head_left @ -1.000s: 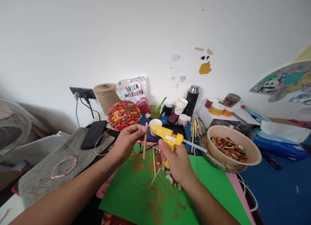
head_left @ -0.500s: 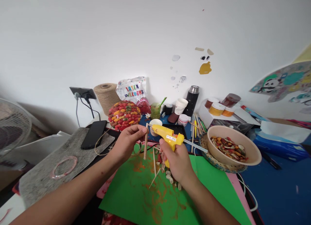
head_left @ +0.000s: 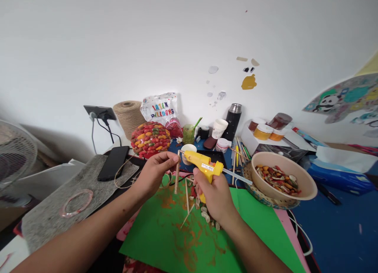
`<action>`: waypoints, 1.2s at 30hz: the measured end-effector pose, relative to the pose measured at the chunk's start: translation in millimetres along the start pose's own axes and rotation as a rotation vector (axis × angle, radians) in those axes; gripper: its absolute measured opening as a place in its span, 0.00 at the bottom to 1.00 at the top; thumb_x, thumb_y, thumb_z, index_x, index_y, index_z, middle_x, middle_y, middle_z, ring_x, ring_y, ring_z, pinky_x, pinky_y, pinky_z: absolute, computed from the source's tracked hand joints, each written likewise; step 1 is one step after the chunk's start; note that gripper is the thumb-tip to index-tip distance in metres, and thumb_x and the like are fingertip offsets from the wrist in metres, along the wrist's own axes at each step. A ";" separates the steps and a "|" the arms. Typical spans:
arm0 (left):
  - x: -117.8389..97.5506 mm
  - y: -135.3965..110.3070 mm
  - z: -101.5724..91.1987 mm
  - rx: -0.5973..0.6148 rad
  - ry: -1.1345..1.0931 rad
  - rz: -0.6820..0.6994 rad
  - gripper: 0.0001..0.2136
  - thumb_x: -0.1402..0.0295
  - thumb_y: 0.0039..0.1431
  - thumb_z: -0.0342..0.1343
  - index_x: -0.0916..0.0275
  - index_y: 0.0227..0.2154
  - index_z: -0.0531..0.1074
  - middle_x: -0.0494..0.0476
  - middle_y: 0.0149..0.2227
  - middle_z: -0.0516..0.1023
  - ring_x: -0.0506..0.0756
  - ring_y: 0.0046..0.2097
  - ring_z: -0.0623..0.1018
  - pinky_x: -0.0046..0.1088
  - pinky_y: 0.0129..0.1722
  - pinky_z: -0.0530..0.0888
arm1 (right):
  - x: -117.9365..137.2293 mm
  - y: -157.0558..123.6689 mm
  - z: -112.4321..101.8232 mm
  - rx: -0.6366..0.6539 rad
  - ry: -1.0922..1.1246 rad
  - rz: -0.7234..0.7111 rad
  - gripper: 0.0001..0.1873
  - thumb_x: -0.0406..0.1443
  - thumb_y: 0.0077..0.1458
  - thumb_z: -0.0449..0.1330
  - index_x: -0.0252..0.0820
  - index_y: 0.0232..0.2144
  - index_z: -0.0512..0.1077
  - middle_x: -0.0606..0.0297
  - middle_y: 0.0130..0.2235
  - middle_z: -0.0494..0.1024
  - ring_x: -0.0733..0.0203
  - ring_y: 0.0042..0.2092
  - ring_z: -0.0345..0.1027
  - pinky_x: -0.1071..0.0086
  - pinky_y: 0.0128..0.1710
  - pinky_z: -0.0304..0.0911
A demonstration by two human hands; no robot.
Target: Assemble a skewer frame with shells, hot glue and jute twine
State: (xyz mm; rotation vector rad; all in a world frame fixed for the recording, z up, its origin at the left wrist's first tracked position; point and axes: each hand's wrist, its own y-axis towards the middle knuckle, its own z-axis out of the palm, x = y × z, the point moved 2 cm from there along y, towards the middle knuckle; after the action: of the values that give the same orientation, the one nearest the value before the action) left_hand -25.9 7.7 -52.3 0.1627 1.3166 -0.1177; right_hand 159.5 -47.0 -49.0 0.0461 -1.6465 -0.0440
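Note:
Between the thumb and fingers of my left hand [head_left: 155, 170] stands a thin stick [head_left: 176, 181], upright, its lower part brown and apparently wrapped in twine. My right hand [head_left: 217, 196] is closed around the handle of a yellow hot glue gun [head_left: 197, 160]. A clear glue stick [head_left: 238, 176] sticks out of the gun's back. The nozzle points left and lies close to the top of the stick; whether it touches cannot be made out. Beneath my hands, thin wooden sticks [head_left: 187, 198] and pale shell pieces [head_left: 205, 215] lie on a stained green sheet [head_left: 159, 237].
A bowl [head_left: 304, 182] of coloured shell pieces rests in a woven basket at right. Behind are a twine spool [head_left: 129, 117], a colourful shell-covered ball [head_left: 150, 139], paper cups [head_left: 220, 127] and a black flask [head_left: 234, 121]. A phone [head_left: 113, 163] lies on grey felt [head_left: 56, 210] at left.
Almost nothing differs. The whole view has shifted very slightly; both hands keep their hold on the stick and the glue gun.

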 end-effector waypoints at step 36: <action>-7.5 -5.0 1.5 -0.055 0.175 0.091 0.16 0.54 0.54 0.72 0.59 0.30 0.76 0.51 0.24 0.79 0.56 0.26 0.80 0.31 0.28 0.77 | 0.0 -3.2 0.8 0.008 -0.081 -0.020 0.22 0.53 0.63 0.58 0.45 0.25 0.65 0.73 0.20 0.62 0.64 0.22 0.54 0.70 0.21 0.50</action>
State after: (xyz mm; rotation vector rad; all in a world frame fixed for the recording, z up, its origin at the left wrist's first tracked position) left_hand -27.3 2.5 -44.9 0.1889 1.4832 0.0102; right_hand 158.8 -50.3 -49.2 0.0682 -1.7271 -0.0550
